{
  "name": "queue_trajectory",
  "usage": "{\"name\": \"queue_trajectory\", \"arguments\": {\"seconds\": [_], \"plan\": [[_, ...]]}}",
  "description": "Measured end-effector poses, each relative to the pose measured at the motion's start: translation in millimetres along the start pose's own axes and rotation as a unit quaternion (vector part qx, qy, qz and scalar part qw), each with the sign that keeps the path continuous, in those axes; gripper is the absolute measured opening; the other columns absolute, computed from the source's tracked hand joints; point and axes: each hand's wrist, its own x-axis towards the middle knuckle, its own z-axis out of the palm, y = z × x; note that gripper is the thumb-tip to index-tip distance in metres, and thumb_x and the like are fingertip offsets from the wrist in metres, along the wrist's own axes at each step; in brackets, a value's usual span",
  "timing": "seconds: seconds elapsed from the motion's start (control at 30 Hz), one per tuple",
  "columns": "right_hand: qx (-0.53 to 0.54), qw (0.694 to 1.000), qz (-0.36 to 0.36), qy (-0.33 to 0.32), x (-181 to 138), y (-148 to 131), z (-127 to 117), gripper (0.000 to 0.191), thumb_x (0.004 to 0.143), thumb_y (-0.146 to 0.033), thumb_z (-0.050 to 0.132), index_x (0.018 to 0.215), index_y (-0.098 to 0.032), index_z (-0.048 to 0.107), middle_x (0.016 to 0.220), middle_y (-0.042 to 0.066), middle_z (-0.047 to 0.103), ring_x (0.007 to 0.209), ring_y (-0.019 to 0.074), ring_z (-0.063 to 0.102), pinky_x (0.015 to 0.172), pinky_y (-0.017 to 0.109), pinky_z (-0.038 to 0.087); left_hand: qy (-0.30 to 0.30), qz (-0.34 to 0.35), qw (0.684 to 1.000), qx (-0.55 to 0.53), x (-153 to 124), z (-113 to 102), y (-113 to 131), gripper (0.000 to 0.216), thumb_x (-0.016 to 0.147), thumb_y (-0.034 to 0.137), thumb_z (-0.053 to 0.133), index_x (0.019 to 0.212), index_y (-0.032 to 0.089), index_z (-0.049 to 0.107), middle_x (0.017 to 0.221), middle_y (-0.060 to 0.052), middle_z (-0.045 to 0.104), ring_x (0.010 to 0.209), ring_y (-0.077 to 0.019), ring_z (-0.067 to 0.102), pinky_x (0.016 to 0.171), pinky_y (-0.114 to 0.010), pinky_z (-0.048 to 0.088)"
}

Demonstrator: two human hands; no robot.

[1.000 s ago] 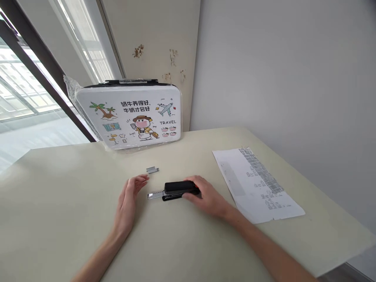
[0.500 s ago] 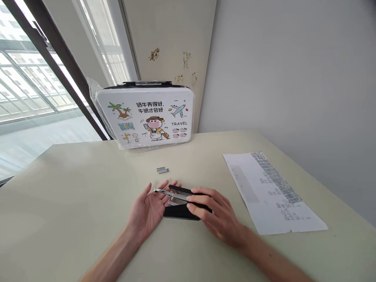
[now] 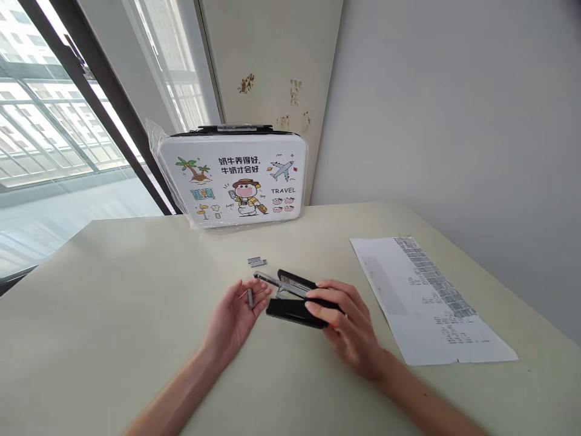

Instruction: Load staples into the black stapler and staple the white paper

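table (image 3: 113, 315) | cartoon case (image 3: 236, 181) upright at its 12 o'clock edge | printed sheet (image 3: 422, 303) flat, 3 o'clock of stapler | right hand (image 3: 349, 321) clasps black stapler (image 3: 295, 312), swung open, mid-table | left hand (image 3: 236, 315) at stapler's 9 o'clock, palm up, fingers slack, short staple strip (image 3: 249, 297) lying on it | loose staples (image 3: 256, 261) on table, stapler's 11 o'clock

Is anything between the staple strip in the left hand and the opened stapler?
Nothing visible. The staple strip lies in the left hand, just beside the open stapler held by the right hand. The spare strip lies on the table farther back.
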Motion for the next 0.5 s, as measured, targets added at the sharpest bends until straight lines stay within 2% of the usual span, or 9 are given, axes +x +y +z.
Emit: {"name": "queue_trajectory", "arguments": {"seconds": [0.07,0.13,0.2,0.27,0.33,0.5], "plan": [[0.040,0.997,0.055,0.038,0.6,1.5,2.0,0.049,0.094,-0.001,0.055,0.132,-0.031,0.059,0.122,0.009,0.070,0.123,0.0265,0.061,0.099,0.049,0.055,-0.005,0.053,0.997,0.054,-1.8,-3.0,-1.8,0.016,0.094,0.027,0.063,0.092,0.014,0.072,0.073,0.000,0.054,0.062,-0.0110,0.052,0.062,-0.023,0.050],[0.073,0.989,0.115,0.057,0.8,2.9,4.3,0.044,0.095,-0.004,0.058,0.129,-0.031,0.060,0.120,0.009,0.069,0.120,0.0264,0.063,0.097,0.048,0.057,-0.005,0.113,0.981,0.158,-6.1,-5.1,-3.7,0.023,0.092,0.030,0.067,0.112,0.020,0.072,0.070,0.005,0.042,0.059,-0.0106,0.038,0.056,-0.021,0.039],[0.092,0.981,0.161,0.058,0.1,4.4,6.6,0.036,0.096,-0.010,0.062,0.125,-0.030,0.061,0.119,0.009,0.069,0.117,0.0263,0.065,0.095,0.046,0.058,-0.001,0.161,0.944,0.288,-11.6,-5.2,-5.2,0.043,0.090,0.032,0.068,0.133,0.027,0.066,0.075,0.005,0.040,0.063,-0.0123,0.036,0.058,-0.022,0.036],[0.103,0.976,0.185,0.055,-1.3,5.7,8.7,0.030,0.097,-0.015,0.064,0.122,-0.030,0.061,0.118,0.009,0.068,0.114,0.0263,0.067,0.094,0.045,0.059,-0.005,0.175,0.905,0.387,-16.6,-3.6,-6.2,0.057,0.089,0.034,0.067,0.145,0.031,0.060,0.082,0.004,0.040,0.067,-0.0134,0.036,0.060,-0.023,0.035],[0.110,0.974,0.192,0.051,-2.8,6.4,10.3,0.027,0.097,-0.017,0.065,0.120,-0.029,0.062,0.118,0.009,0.068,0.114,0.0261,0.067,0.094,0.045,0.059,-0.024,0.177,0.886,0.428,-19.9,-1.5,-6.8,0.064,0.088,0.034,0.066,0.151,0.031,0.055,0.084,0.003,0.037,0.069,-0.0138,0.035,0.062,-0.023,0.035],[0.122,0.969,0.209,0.053,-4.5,6.9,11.9,0.025,0.098,-0.020,0.067,0.120,-0.029,0.062,0.119,0.009,0.068,0.117,0.0263,0.066,0.097,0.046,0.058,-0.078,0.176,0.871,0.452,-21.6,-0.5,-8.0,0.071,0.087,0.035,0.068,0.155,0.030,0.052,0.084,0.002,0.037,0.070,-0.0147,0.034,0.064,-0.024,0.034]]}}
